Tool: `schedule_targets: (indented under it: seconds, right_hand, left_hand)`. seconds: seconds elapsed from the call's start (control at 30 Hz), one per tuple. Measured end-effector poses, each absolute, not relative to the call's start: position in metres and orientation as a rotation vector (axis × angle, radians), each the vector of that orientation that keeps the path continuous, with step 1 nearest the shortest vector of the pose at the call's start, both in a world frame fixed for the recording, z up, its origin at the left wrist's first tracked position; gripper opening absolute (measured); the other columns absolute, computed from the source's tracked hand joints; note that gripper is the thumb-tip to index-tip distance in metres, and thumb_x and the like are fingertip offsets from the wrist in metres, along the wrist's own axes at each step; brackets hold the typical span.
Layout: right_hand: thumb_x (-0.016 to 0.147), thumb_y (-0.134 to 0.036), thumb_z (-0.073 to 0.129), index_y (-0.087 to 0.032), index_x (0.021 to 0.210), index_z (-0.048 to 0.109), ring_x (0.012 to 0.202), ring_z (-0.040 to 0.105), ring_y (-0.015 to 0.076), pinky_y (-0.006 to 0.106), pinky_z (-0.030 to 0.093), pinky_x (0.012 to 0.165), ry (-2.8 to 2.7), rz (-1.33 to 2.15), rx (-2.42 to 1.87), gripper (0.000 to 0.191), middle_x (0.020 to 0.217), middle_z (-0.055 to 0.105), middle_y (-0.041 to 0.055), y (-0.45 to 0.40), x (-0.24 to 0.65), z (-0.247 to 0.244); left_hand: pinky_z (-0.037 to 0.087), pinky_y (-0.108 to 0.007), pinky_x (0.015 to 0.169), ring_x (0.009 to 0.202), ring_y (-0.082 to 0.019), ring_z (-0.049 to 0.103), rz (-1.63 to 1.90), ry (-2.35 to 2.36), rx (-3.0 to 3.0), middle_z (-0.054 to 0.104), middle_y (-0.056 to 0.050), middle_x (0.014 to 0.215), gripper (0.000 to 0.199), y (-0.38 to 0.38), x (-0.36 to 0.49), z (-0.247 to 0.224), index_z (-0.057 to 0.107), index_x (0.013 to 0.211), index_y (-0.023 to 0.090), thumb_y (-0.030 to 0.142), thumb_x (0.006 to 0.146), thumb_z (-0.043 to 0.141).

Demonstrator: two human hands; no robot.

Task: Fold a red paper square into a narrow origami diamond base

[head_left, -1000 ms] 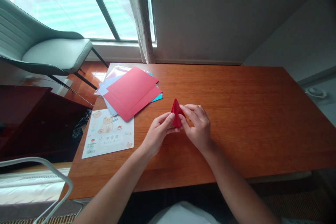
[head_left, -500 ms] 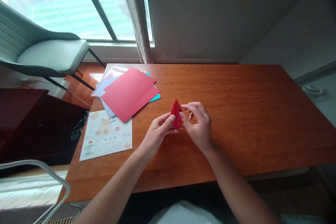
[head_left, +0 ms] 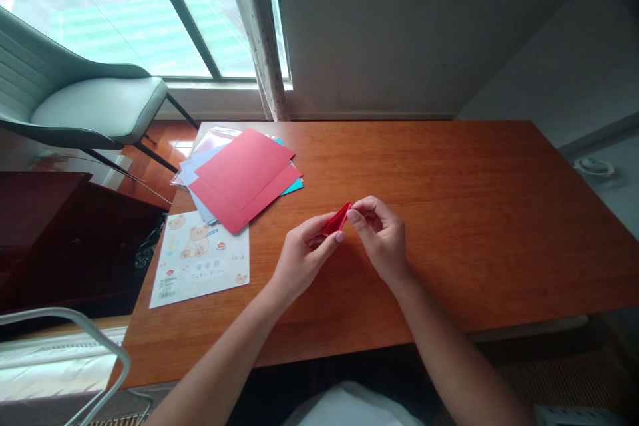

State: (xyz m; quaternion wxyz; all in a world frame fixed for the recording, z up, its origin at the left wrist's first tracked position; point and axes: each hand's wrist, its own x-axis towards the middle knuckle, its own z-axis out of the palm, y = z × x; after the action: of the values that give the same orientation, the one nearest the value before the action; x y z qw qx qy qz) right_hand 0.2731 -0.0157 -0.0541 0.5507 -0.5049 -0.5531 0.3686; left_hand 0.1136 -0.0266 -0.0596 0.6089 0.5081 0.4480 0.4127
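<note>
A small folded piece of red paper (head_left: 336,220) is held above the wooden table, tilted with its narrow tip up to the right. My left hand (head_left: 305,249) grips its lower left part, fingers behind and thumb in front. The thumb and forefinger of my right hand (head_left: 382,237) pinch the tip at the upper right. Some of my fingers are hidden behind the paper and the hands.
Large red sheets (head_left: 243,176) lie over lilac and blue sheets at the table's left. Below them is a white bear-print sheet (head_left: 200,266). A grey chair (head_left: 100,106) stands by the window, beyond the wooden table's (head_left: 474,213) left edge.
The folded red paper has turned from upright to slanting right and shows a narrower side. My right fingers have closed on its tip, and my left thumb has shifted right.
</note>
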Motion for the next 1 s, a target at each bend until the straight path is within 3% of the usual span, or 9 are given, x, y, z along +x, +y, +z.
schedule_targets:
  seconds: [0.2, 0.53, 0.8, 1.0]
  right_hand:
    - [0.092, -0.038, 0.066, -0.023, 0.082, 0.066, 0.070, 0.060, 0.0140, 0.027, 0.047, 0.064, -1.285, 0.922, -1.199, 0.018, 0.078, 0.065, -0.0010, -0.0150, 0.2733, -0.0559]
    - [0.092, -0.027, 0.064, -0.025, 0.097, 0.063, 0.080, 0.062, 0.0159, 0.028, 0.051, 0.063, -1.354, 0.626, -1.198, 0.006, 0.095, 0.063, 0.0027, -0.0202, 0.2700, -0.0514]
    - [0.092, -0.023, 0.062, -0.025, 0.097, 0.063, 0.081, 0.061, 0.0160, 0.028, 0.050, 0.063, -1.348, 0.640, -1.188, 0.006, 0.094, 0.062, 0.0022, -0.0203, 0.2707, -0.0513]
    - [0.091, -0.021, 0.063, -0.025, 0.093, 0.064, 0.080, 0.061, 0.0156, 0.028, 0.048, 0.061, -1.382, 0.622, -1.206, 0.004, 0.092, 0.063, 0.0014, -0.0207, 0.2730, -0.0494]
  left_hand:
    - [0.054, -0.031, 0.091, 0.105, -0.023, 0.068, 1.001, 1.015, 1.287, 0.073, -0.009, 0.117, 0.032, -0.0265, 0.1128, -0.0637, 0.072, 0.120, 0.020, 0.034, 0.092, 0.068]
    - [0.056, -0.035, 0.094, 0.109, -0.025, 0.068, 0.956, 1.013, 1.332, 0.072, -0.008, 0.118, 0.033, -0.0274, 0.1123, -0.0649, 0.070, 0.124, 0.025, 0.036, 0.092, 0.066]
    - [0.057, -0.038, 0.093, 0.107, -0.026, 0.069, 0.945, 1.034, 1.343, 0.072, -0.009, 0.120, 0.038, -0.0271, 0.1117, -0.0643, 0.069, 0.127, 0.024, 0.036, 0.091, 0.068]
    - [0.060, -0.033, 0.085, 0.100, -0.023, 0.071, 0.965, 1.056, 1.430, 0.072, -0.009, 0.115, 0.037, -0.0262, 0.1118, -0.0642, 0.069, 0.126, 0.023, 0.035, 0.091, 0.068]
